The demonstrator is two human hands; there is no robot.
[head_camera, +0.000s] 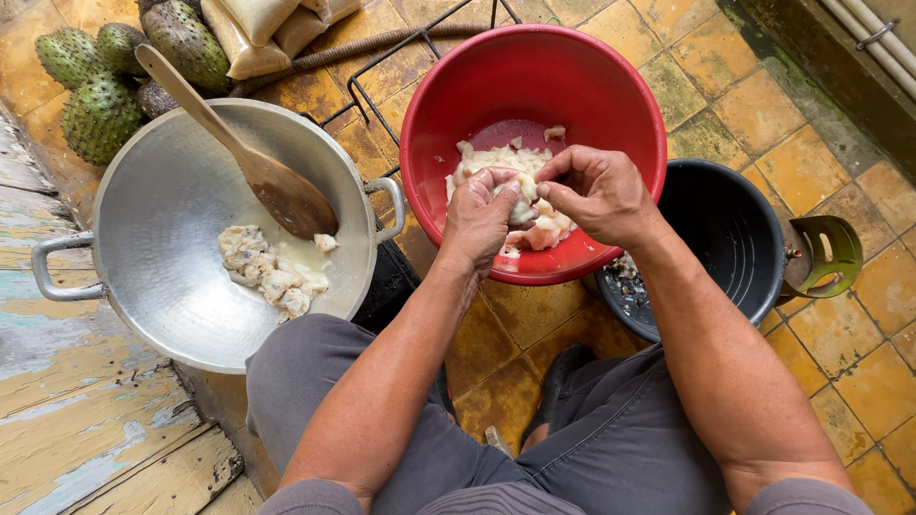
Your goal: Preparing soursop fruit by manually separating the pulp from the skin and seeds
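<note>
I see a metal wok (pixel 162 238) at left holding a wooden spoon (pixel 253 157) and pale pulp, a red basin (pixel 429 143) at centre, a black bucket (pixel 735 238) at right, and tan packets (pixel 262 29) beside spiky green fruits (pixel 95 95) at top left. Over the basin, my left hand (pixel 480 217) and right hand (pixel 596 194) both curl closed, pinching one white pulp piece (pixel 521 195) between fingertips.

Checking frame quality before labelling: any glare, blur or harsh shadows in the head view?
Head view: soft, even daylight, no hard shadows; mild sheen on the metal wok and red basin rim; left hand and right hand on the white pulp are sharp; slight wide-angle bending at the edges.
</note>
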